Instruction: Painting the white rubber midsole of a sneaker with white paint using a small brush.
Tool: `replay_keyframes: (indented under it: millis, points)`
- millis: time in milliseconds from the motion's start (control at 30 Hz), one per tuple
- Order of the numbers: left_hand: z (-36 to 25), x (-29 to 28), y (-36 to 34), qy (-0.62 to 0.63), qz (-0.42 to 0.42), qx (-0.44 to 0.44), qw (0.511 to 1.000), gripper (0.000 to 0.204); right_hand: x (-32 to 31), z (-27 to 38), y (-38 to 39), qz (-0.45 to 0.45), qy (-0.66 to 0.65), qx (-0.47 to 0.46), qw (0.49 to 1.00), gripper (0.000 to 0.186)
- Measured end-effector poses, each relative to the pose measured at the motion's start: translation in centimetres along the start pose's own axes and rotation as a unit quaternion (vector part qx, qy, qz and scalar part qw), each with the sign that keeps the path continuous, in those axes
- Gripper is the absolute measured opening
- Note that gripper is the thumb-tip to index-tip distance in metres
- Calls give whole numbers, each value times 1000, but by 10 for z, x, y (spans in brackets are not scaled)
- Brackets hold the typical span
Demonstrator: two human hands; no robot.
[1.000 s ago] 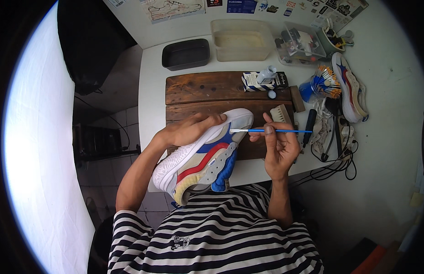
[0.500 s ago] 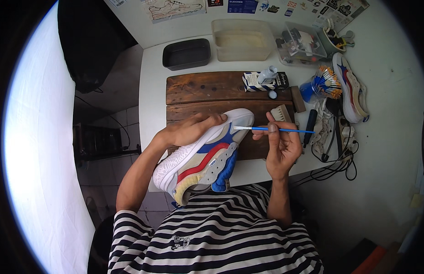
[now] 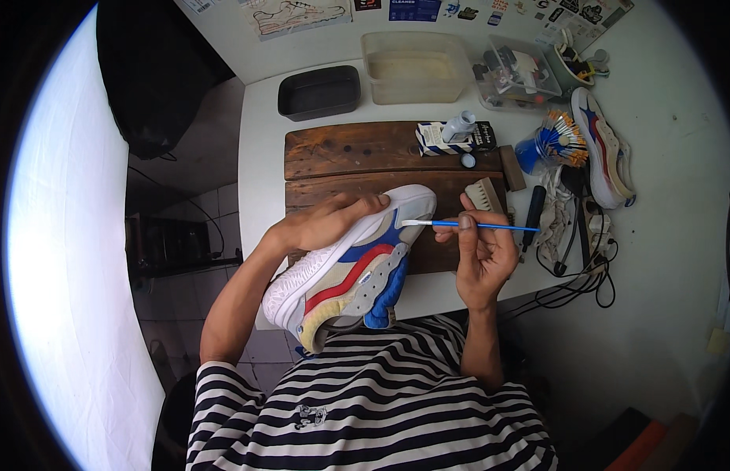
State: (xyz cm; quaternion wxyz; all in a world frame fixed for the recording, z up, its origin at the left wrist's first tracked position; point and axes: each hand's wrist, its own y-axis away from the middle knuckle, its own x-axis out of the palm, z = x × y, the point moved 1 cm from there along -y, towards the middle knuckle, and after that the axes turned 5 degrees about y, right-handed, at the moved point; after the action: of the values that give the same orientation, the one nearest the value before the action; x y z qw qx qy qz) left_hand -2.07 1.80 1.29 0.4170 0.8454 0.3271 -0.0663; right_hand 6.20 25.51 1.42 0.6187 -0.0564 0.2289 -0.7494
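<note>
A sneaker [image 3: 353, 271] with a white sole and red, blue, cream and grey panels is held tilted above the near part of a brown wooden board [image 3: 341, 149]. Its toe points away from me, and my left hand [image 3: 322, 222] is closed around the sole side. Between the fingers of my right hand [image 3: 486, 255] is a thin blue paintbrush [image 3: 483, 225]. The pale brush tip meets the grey panel near the toe, beside the blue one. On the board's far edge an open small bottle [image 3: 459, 125] rests by a striped box [image 3: 431, 139], with its cap [image 3: 468, 160] nearby.
Along the back stand a black tray [image 3: 319, 90], a clear plastic tub [image 3: 416, 67] and a box of supplies [image 3: 518, 71]. To the right are a cup of brushes [image 3: 549, 145], another sneaker [image 3: 600, 149] and tangled cables [image 3: 592, 286]. A wooden scrub brush [image 3: 483, 196] lies beyond my right hand.
The paintbrush has shifted very slightly to the left and its bristles look turned edge-on. My left hand and the sneaker have hardly moved.
</note>
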Motion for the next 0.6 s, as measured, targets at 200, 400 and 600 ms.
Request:
replay_keyframes:
  millis: [200,400,600]
  points:
    - [4,0,-2,4,6,9,1000,56,4,4,0,-7,-18,-24,1000,10]
    - [9,0,-4,-4,3,14,1000,56,1,3,-1,-17,-9,-8,1000,11]
    - [-6,-1,2,22,4,4,1000,55,0,-1,0,-18,2,-8,1000,11]
